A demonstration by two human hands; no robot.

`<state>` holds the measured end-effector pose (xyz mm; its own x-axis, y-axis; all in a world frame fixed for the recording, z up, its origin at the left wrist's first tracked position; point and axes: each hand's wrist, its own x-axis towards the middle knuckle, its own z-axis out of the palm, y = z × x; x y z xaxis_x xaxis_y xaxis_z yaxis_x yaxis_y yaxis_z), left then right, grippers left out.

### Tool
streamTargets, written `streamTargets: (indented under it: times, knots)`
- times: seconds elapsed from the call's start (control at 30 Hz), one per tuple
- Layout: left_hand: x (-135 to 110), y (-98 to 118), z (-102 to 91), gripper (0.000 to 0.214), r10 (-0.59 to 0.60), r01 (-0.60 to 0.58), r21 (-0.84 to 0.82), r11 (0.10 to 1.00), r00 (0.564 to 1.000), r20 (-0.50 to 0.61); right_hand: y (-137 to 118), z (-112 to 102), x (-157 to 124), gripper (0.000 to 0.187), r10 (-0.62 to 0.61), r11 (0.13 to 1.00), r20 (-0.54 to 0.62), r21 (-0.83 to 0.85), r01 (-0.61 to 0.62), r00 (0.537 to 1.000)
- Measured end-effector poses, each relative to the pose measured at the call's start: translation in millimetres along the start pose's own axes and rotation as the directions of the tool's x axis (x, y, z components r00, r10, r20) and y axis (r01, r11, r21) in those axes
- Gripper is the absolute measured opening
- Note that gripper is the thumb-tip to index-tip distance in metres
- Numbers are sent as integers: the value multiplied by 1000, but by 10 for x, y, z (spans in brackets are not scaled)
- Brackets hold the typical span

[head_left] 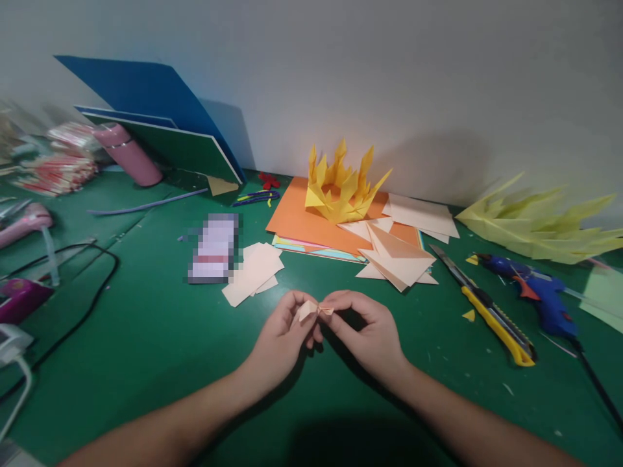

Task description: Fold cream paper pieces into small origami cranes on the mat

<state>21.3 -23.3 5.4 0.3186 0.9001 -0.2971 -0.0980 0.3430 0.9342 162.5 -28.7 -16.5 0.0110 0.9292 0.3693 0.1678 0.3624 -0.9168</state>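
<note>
Between my two hands is a small folded piece of peach paper (308, 311), held just above the green table. The fingers of my left hand (287, 324) pinch its left side. On its right side, the thumb and forefinger of my right hand (367, 324) are closed on it. Loose peach paper pieces (256, 269) lie beyond my left hand. Folded peach paper pieces (402, 256) rest beyond my right hand, partly on an orange paper stack (289, 211). A yellow folded-paper crown (335, 204) stands on that stack.
A yellow utility knife (491, 311) and a blue glue gun (540, 292) lie at the right, before a pale yellow folded-paper piece (545, 224). A phone (214, 250), a pink bottle (129, 155) and a black cable (104, 285) are on the left. Blue boards (141, 84) lean behind.
</note>
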Motion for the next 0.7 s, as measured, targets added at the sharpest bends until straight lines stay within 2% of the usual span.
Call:
streamTargets:
  times: [0.23,0.4,0.7]
  knots:
    - [-11,-24,-2,29,-19,17,46,999,999,40,-4,19,-4,11,150,979,6,136,-150,989]
    - [-27,8,15,30,-21,18,38,999,997,76,-2,27,-6,12,234,947,66,209,-242,970]
    - [-27,-22,4,30,1,-13,124,992,995,98,-56,7,29,16,278,936,109,193,-294,955]
